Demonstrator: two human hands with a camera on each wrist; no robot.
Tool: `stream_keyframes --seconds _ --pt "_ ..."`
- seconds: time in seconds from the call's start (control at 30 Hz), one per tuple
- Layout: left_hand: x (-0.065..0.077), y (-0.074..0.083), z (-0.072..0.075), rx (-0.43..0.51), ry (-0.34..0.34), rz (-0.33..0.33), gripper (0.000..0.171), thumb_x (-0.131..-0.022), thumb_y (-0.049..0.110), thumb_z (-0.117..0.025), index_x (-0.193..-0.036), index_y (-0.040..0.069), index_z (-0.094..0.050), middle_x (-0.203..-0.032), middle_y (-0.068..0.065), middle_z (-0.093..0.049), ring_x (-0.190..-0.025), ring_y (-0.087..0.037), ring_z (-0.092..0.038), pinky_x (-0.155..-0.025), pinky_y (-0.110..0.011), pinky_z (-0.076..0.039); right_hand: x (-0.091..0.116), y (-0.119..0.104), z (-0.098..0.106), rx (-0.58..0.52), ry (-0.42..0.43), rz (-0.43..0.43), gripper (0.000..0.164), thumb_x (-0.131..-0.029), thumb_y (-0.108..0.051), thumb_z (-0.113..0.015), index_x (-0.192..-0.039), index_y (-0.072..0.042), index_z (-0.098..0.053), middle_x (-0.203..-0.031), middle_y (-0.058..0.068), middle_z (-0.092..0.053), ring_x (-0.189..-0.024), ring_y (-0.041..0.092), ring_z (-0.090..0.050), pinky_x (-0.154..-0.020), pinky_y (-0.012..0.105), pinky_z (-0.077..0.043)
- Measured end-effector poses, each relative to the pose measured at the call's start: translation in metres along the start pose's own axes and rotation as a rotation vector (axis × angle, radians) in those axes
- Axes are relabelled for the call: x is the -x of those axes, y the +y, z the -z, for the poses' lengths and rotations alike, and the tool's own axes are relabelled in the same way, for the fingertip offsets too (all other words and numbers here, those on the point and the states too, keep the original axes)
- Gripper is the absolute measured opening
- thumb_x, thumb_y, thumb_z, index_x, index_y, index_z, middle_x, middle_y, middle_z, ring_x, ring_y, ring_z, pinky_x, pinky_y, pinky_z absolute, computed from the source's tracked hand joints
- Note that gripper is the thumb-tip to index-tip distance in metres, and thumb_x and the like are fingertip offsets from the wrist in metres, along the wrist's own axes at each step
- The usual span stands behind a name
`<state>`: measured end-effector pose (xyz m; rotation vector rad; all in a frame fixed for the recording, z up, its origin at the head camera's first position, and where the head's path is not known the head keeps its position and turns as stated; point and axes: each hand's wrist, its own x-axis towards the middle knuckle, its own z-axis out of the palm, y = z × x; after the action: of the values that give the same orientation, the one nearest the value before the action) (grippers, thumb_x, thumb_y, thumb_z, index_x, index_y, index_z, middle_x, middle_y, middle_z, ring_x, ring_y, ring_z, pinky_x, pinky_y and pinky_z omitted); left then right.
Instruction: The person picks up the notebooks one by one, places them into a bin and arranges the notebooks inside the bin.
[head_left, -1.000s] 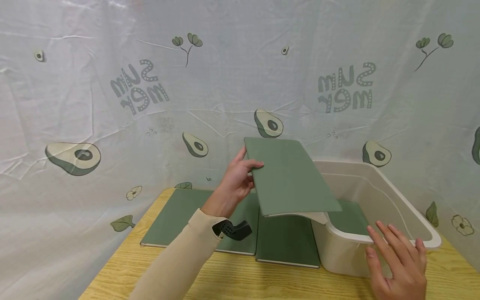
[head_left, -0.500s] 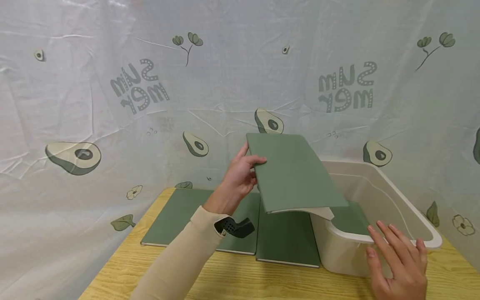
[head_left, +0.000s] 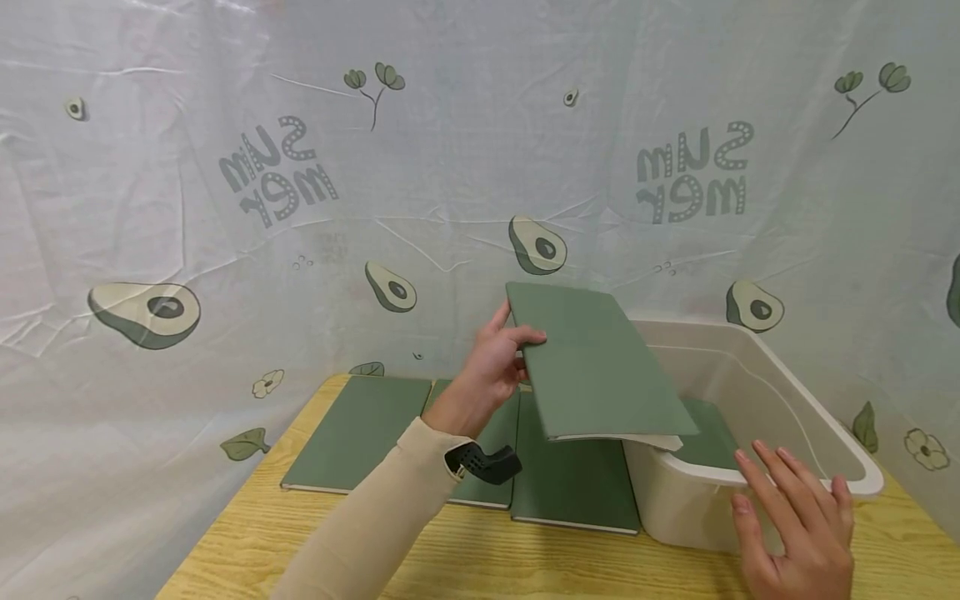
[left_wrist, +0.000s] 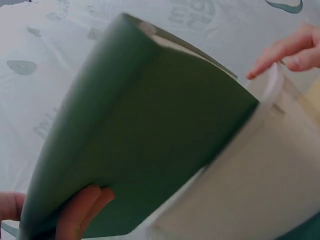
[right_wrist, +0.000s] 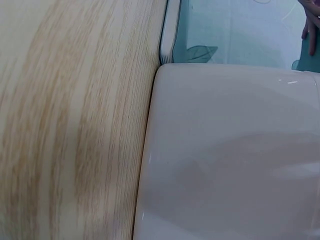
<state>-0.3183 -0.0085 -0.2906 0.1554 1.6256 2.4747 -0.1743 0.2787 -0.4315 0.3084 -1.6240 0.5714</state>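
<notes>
My left hand [head_left: 491,367] grips a green hardcover book [head_left: 600,367] by its left edge, thumb on top and fingers beneath. The book is tilted, and its right side overlaps the left rim of a beige plastic bin [head_left: 750,354]. In the left wrist view, the underside of the raised book [left_wrist: 160,115] shows right at the bin's wall [left_wrist: 250,170]. Loose pages hang slightly from its near edge. Inside the bin lies another green book [head_left: 708,429]. My right hand [head_left: 802,525], fingers straight, is at the bin's near rim.
Three similar green books lie in a row on the wooden table [head_left: 465,550]: a left one [head_left: 360,433], a middle one [head_left: 498,425] partly behind my arm, and a right one [head_left: 573,492] beside the bin. A printed curtain [head_left: 450,167] hangs behind.
My left hand has moved right with the book, rising a little at first and then dropping lower. The right hand and the bin have stayed put.
</notes>
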Motion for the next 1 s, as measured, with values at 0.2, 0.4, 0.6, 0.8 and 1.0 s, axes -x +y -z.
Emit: stream_keyframes --seconds 0.2,0.4,0.6,0.8,1.0 --pt "-0.003 -0.010 0.001 -0.092 -0.006 0.017 0.097 -0.098 -0.006 -0.063 -0.171 0.039 -0.017 -0.158 -0.019 -0.053 -0.091 -0.023 -0.077 -0.066 -0.033 -0.063 0.000 0.000 0.000 -0.006 0.004 -0.003 0.047 -0.105 -0.044 -0.064 -0.120 -0.002 -0.080 -0.135 0.011 -0.075 -0.142 0.006 -0.057 -0.127 0.052 -0.025" --pt "-0.009 -0.015 0.001 -0.143 -0.006 0.012 0.097 -0.096 -0.008 -0.063 -0.171 0.037 -0.021 -0.154 -0.020 -0.057 -0.095 -0.025 -0.077 -0.071 -0.036 -0.065 0.000 0.000 -0.001 -0.016 0.026 0.004 0.047 -0.105 -0.043 -0.064 -0.119 -0.002 -0.080 -0.134 0.012 -0.075 -0.141 0.008 -0.059 -0.127 0.049 -0.025" --pt "-0.016 -0.021 0.001 -0.197 0.007 0.022 0.100 -0.093 -0.009 -0.064 -0.172 0.032 -0.019 -0.151 -0.023 -0.059 -0.087 -0.023 -0.077 -0.070 -0.037 -0.065 0.002 0.001 0.000 -0.007 0.016 -0.004 0.047 -0.105 -0.043 -0.064 -0.121 -0.002 -0.080 -0.135 0.011 -0.075 -0.142 0.007 -0.058 -0.128 0.050 -0.025" --pt "-0.019 -0.029 -0.005 -0.173 0.006 0.026 0.099 -0.094 -0.008 -0.064 -0.171 0.034 -0.019 -0.152 -0.022 -0.058 -0.096 -0.027 -0.078 -0.077 -0.042 -0.066 0.002 0.002 -0.001 -0.005 0.024 0.002 0.047 -0.105 -0.043 -0.064 -0.121 -0.002 -0.080 -0.136 0.011 -0.074 -0.143 0.009 -0.058 -0.128 0.050 -0.025" --pt "-0.023 -0.038 -0.015 -0.141 0.011 0.027 0.098 -0.095 -0.009 -0.065 -0.170 0.037 -0.023 -0.150 -0.021 -0.060 -0.101 -0.030 -0.078 -0.079 -0.044 -0.066 0.003 0.002 -0.002 -0.010 0.034 0.012 0.048 -0.105 -0.044 -0.063 -0.121 -0.002 -0.080 -0.136 0.011 -0.074 -0.143 0.012 -0.058 -0.129 0.051 -0.024"
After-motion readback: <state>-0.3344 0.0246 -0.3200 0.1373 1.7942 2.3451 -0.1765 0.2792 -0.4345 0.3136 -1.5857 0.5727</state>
